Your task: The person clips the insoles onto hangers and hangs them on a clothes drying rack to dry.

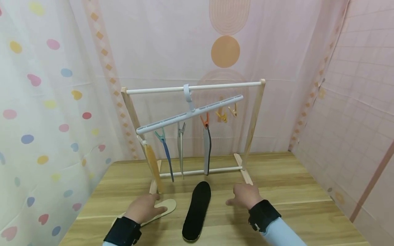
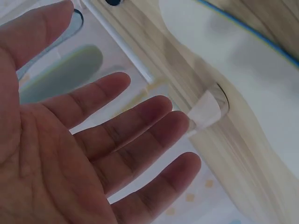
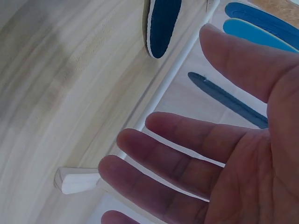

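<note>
My left hand hovers over a cream insole, covering part of it; its fingers are extended and nothing is in them, as the left wrist view shows. Between my hands lies a black insole on the table. To its right, my right hand is held over the wood, fingers spread and holding nothing in the right wrist view. Ahead, a pale blue hanger tilts on the rack, left end low. Pegs on it hold a yellow insole, a blue insole and grey ones.
The drying rack has a white top rail, wooden legs and wooden feet on the table. Yellow pegs hang from the hanger's right part without insoles. Patterned curtains stand behind and at both sides.
</note>
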Tool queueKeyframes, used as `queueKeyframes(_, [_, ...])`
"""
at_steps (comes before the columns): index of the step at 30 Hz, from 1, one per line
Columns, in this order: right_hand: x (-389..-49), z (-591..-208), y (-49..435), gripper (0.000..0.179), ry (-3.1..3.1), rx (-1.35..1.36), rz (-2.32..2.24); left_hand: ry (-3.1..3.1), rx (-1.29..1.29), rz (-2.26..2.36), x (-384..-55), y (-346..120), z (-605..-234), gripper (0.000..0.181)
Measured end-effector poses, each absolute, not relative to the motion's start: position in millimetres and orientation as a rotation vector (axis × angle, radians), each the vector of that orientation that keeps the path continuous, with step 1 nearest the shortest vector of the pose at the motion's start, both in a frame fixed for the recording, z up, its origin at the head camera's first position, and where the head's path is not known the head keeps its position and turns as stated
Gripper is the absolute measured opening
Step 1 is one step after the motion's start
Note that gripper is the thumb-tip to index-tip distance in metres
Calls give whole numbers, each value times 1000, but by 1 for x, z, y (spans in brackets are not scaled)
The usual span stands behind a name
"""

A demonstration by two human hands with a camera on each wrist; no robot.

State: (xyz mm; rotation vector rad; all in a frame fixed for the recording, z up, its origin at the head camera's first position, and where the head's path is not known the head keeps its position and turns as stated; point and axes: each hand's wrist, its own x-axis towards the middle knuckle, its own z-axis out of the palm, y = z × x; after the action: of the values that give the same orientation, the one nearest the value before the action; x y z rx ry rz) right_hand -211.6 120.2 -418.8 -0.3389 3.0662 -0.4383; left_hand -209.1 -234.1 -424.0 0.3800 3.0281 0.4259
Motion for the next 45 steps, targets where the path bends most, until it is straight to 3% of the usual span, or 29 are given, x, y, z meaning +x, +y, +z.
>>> queueKeyframes(7, [-204,-424,118,49,3097,-357,-439,3021,409,501,-203,-222,-429,51])
queueKeyframes(30, [-197,-439,112,43,3049,-318,-400,3052,548,466,-208,-192,-457,41])
queueKeyframes(45, [-192,-444,106,43,3043,-379,-409,2999,541,406,-224,-167,-461,44])
